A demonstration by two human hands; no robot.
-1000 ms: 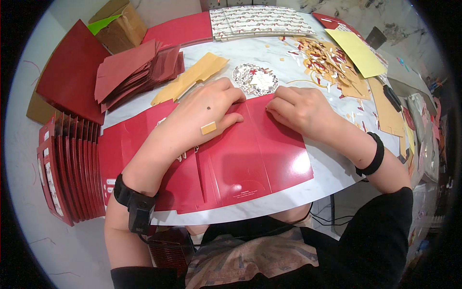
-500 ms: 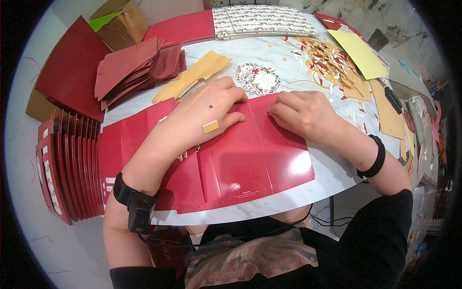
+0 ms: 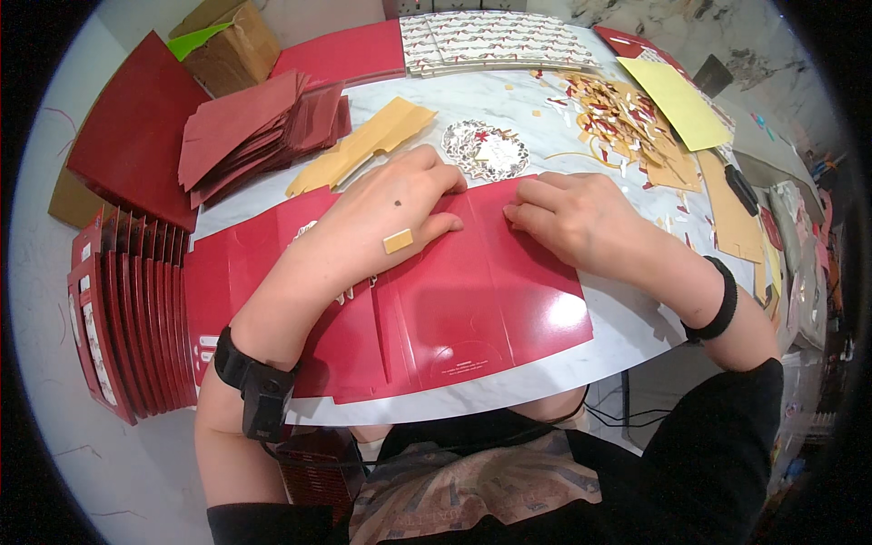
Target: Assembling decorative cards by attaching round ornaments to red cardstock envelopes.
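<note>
A glossy dark red card sheet (image 3: 445, 313) with fold lines lies flat in front of me, partly over another red card sheet (image 3: 245, 250) at left. My left hand (image 3: 409, 195) rests across the far part of the top sheet, thumb and forefinger apart, a small tan strip stuck below the thumb. The other left fingertips are hidden. At the sheet's far right corner, my right hand (image 3: 563, 218) has its fingers bent and pressed together at the surface. Whatever these fingers hold is hidden. Beyond the hands lies a round wreath-patterned paper piece (image 3: 486, 150).
Folded red card pieces (image 3: 136, 318) stand in a row at left. Behind are dark red envelopes (image 3: 241, 136), a yellow-tan paper strip (image 3: 363, 145) and patterned sheets (image 3: 500, 41). Paper scraps (image 3: 627, 118), a yellow sheet (image 3: 677, 100) and a black-handled tool (image 3: 742, 189) lie right.
My right hand has shifted very slightly, its wrist and forearm moving a little right and nearer me. The left hand and the red sheets look unmoved.
</note>
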